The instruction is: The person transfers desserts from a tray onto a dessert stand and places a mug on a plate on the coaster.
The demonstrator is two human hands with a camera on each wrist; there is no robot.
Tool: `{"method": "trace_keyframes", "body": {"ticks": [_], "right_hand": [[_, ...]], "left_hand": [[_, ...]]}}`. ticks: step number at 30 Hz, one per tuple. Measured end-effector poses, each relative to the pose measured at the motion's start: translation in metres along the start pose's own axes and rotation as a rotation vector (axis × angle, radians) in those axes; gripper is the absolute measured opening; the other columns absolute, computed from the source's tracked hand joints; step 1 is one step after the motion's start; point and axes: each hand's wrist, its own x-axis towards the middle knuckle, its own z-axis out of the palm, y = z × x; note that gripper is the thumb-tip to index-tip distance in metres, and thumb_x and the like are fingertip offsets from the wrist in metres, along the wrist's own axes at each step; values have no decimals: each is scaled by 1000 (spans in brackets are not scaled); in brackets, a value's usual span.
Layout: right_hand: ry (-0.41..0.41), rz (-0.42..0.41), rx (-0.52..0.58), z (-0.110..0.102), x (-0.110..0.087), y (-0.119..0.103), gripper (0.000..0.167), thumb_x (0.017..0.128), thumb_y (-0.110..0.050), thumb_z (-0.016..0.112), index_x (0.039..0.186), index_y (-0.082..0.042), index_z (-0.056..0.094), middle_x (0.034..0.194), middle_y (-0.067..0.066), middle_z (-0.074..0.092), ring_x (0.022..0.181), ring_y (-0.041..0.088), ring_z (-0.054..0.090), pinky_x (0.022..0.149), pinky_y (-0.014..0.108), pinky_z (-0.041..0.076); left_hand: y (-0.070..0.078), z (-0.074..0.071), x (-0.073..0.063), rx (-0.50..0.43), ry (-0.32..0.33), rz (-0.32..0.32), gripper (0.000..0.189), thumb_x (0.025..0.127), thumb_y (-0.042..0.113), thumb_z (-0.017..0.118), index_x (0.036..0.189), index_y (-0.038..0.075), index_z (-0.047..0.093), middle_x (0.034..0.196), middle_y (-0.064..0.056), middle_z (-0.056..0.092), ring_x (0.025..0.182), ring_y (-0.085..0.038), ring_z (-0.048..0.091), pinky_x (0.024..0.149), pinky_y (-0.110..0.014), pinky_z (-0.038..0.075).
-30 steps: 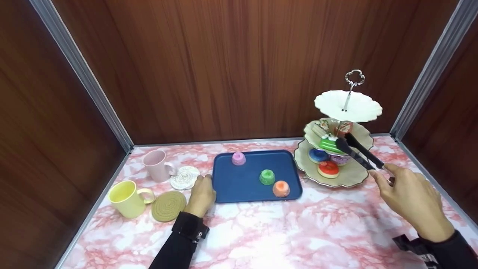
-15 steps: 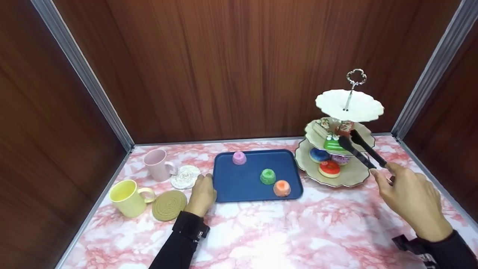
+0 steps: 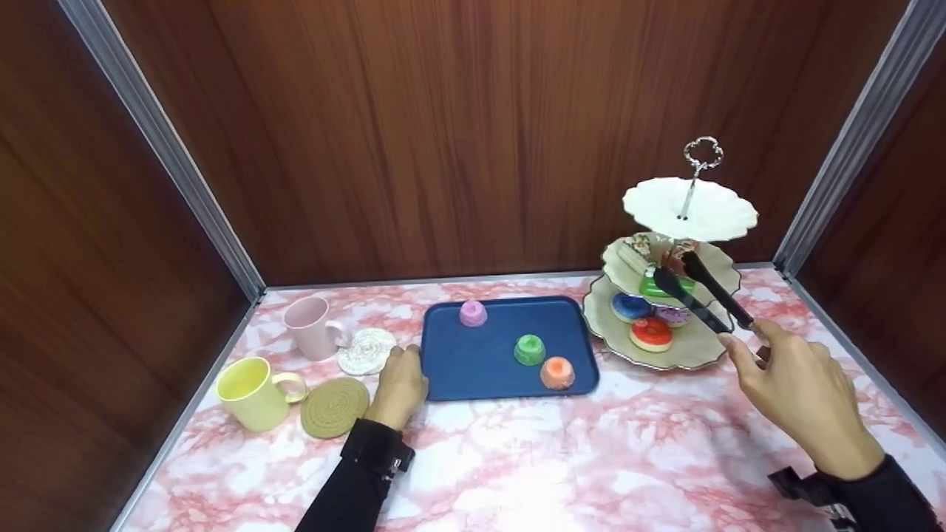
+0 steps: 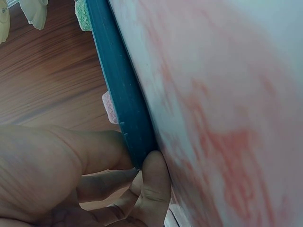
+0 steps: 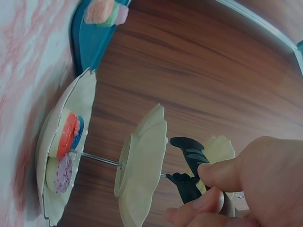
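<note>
My left hand (image 3: pixel 400 386) pinches the left edge of a dark blue tray (image 3: pixel 473 362); the left wrist view shows thumb and fingers around its rim (image 4: pixel 124 80). My right hand (image 3: pixel 802 391) holds black tongs (image 3: pixel 713 284), their arms apart, at the middle tier of a three-tier cake stand (image 3: pixel 720 270). A green cake slice (image 3: pixel 674 288) lies there by the tong tips, partly covered by them; contact cannot be told. Behind it sit a pale cake slice (image 3: pixel 634 258) and a reddish cake, mostly hidden. The tray bears pink (image 3: pixel 473 313), green (image 3: pixel 529 350) and orange (image 3: pixel 557 373) small cakes.
Blue (image 3: pixel 630 307), red (image 3: pixel 651 335) and purple (image 3: pixel 672 316) doughnuts lie on the bottom tier. Left of the tray stand a pink mug (image 3: pixel 310 329) and a yellow mug (image 3: pixel 253 394), beside a white coaster (image 3: pixel 366 352) and an olive coaster (image 3: pixel 335 408). Wooden panels enclose the table.
My right hand has shifted a little left, bringing the tong tips closer over the green cake slice. The left hand and the tray stay where they were.
</note>
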Motion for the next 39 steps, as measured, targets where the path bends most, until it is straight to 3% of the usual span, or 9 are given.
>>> {"method": "trace_keyframes", "body": {"ticks": [12, 18, 26, 32, 39], "right_hand": [[-9, 2, 22, 5, -3, -9, 40, 85, -58, 50, 93, -20, 56, 48, -2, 43, 45, 17, 38, 35, 32, 20], [-21, -6, 22, 8, -3, -14, 51, 84, -58, 51, 109, -14, 59, 56, -1, 52, 51, 18, 44, 39, 31, 24], [-18, -28, 46, 16, -6, -21, 45, 83, -59, 53, 100, -17, 59, 57, -4, 53, 50, 17, 44, 40, 30, 25], [-32, -41, 45, 20, -8, -25, 55, 81, -61, 53, 111, -15, 60, 60, -4, 56, 53, 17, 46, 43, 29, 27], [-73, -47, 49, 25, -11, -29, 53, 81, -62, 53, 111, -20, 59, 65, -3, 63, 57, 17, 54, 42, 29, 29]], "left_hand": [[0, 0, -1, -2, -8, -7, 42, 76, 2, 61, 118, 1, 56, 105, -19, 52, 98, -35, 57, 87, -45, 50], [0, 1, -1, -4, 16, 16, 41, 75, 0, 60, 115, 0, 57, 103, -20, 53, 98, -35, 57, 87, -45, 50], [-1, 0, -1, -5, -10, -1, 42, 76, 1, 61, 117, 0, 56, 105, -20, 53, 98, -35, 57, 88, -44, 49], [-1, 0, -1, -9, -18, -12, 41, 77, 2, 60, 118, 0, 56, 105, -19, 52, 98, -35, 58, 88, -45, 50], [0, 0, 0, -6, -7, -7, 40, 78, 3, 59, 118, 1, 56, 106, -19, 53, 99, -34, 58, 90, -43, 49]]}}
